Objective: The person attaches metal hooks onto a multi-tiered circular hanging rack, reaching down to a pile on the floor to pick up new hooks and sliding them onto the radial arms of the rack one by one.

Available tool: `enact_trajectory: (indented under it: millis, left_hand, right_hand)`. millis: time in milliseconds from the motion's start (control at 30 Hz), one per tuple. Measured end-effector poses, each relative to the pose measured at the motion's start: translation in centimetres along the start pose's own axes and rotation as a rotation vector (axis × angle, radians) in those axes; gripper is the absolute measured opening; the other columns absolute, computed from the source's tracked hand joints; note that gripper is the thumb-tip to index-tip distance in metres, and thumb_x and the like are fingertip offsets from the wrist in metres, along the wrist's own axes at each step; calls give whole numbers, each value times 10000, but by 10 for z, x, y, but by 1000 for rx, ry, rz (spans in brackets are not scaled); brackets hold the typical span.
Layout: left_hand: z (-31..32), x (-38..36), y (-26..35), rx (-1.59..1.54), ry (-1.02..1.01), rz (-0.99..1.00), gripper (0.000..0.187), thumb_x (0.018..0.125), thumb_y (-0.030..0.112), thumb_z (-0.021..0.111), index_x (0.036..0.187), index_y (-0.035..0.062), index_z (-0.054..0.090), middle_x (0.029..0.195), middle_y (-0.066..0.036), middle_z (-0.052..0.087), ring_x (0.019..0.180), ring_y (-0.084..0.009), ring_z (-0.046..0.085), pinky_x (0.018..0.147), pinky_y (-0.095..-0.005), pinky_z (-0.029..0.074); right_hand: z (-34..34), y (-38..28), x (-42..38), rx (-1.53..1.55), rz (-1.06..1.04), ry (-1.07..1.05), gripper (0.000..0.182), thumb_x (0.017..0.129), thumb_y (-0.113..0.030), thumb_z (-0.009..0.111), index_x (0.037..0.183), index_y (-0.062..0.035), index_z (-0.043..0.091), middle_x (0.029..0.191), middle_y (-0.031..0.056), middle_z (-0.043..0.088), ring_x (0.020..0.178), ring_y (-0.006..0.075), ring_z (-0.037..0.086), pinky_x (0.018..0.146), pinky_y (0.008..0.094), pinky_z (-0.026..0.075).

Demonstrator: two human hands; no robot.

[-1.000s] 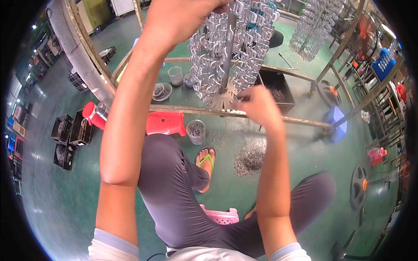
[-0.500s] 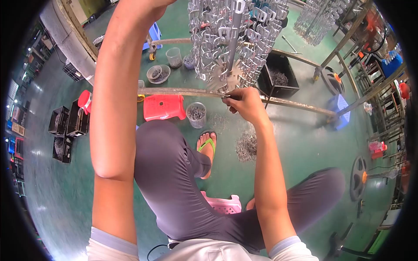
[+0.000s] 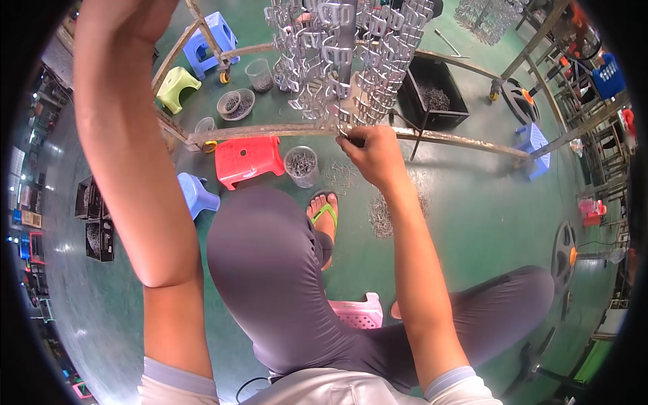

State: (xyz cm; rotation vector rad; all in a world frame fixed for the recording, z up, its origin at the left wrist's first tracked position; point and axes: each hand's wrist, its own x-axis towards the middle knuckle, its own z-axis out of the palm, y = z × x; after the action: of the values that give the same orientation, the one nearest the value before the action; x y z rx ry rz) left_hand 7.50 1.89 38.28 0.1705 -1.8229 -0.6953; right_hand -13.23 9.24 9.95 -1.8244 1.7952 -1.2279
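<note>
A hanging rack of silvery metal clips (image 3: 337,50) fills the upper middle, its parts strung in rows around a central pole. My right hand (image 3: 376,154) is at its lower end, beside the metal frame bar (image 3: 459,140). Thumb and forefinger pinch a small metal piece (image 3: 342,134), whose exact shape I cannot make out. My left hand (image 3: 152,19) is raised at the top left edge, cut off by the frame, with its fingers hidden.
Below the bar are a red stool (image 3: 250,162), a clear tub of metal pieces (image 3: 301,169) and a loose pile (image 3: 383,214) on the floor. A black crate (image 3: 445,120) stands behind. Blue (image 3: 197,196) and pink stools (image 3: 361,314) are near my legs.
My left arm has swung further left, and the view has shifted, showing green and blue stools. My right hand stays pinched at the rack's lower end. The rack's clips appear turned.
</note>
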Motion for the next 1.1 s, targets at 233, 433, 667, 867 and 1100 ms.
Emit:
enact_trajectory:
  millis: [233,433,667,867,1100]
  left_hand:
    - [9,25,-37,77,140,-208,263,947,160,803,1075,-68,775,939,-89,775,834,-121,703,805,-266,560]
    - [20,35,-31,2,90,-265,318,951,128,792,1157,-102,717,957,-89,741,878,-153,701,884,-282,549]
    - [42,31,-35,-173,359,-44,166,954,108,796,1033,-35,764,893,-61,750,803,-126,696,779,-270,553]
    - [52,-116,-83,-151,-143,-848,269,887,182,849,1027,-34,775,873,-85,757,808,-158,725,719,-296,568]
    - [164,-325,-267,-170,-369,-1561,189,907,78,779,1025,-67,750,888,-148,757,718,-212,738,640,-333,621]
  right_hand:
    - [2,14,-8,4,-20,18,209,873,-158,799,840,42,749,693,211,669,567,312,625,586,412,480]
    - [-1,9,-12,53,34,84,217,868,-154,799,815,47,737,647,207,642,548,330,600,588,422,477]
    - [6,29,-8,28,-48,135,191,848,-153,804,828,28,744,671,217,644,574,331,625,602,414,494]
    - [-20,24,-4,-8,127,70,228,869,-183,776,902,43,774,723,207,712,642,326,678,650,427,534]
    - [-31,44,-6,-94,57,130,208,863,-154,807,909,48,788,642,166,691,530,182,618,567,362,488]
